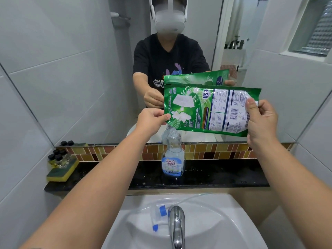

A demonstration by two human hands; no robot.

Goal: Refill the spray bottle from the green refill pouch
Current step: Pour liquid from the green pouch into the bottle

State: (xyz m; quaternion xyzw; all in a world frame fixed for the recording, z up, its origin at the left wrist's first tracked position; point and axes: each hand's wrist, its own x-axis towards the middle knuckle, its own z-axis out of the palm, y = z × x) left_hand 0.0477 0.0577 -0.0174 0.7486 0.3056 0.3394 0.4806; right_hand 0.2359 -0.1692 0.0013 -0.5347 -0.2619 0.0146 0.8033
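Observation:
The green refill pouch (206, 110) is held sideways above the clear spray bottle (173, 155), its lower left corner right over the bottle's uncapped neck. My left hand (150, 121) pinches that corner. My right hand (260, 123) grips the pouch's opposite end and holds it higher. The bottle stands upright on the black stone ledge (224, 175), with a blue "King's Stella" label and a little liquid at the bottom. Its spray head (159, 215), white and blue with a thin tube, lies in the sink behind the tap.
A white sink (215, 221) with a chrome tap (177, 225) lies below the ledge. A yellow-green sponge (62, 170) carrying small black-capped bottles (57, 157) sits at the ledge's left end. A wall mirror (89, 87) above a mosaic tile strip (224, 151) reflects a person and the pouch.

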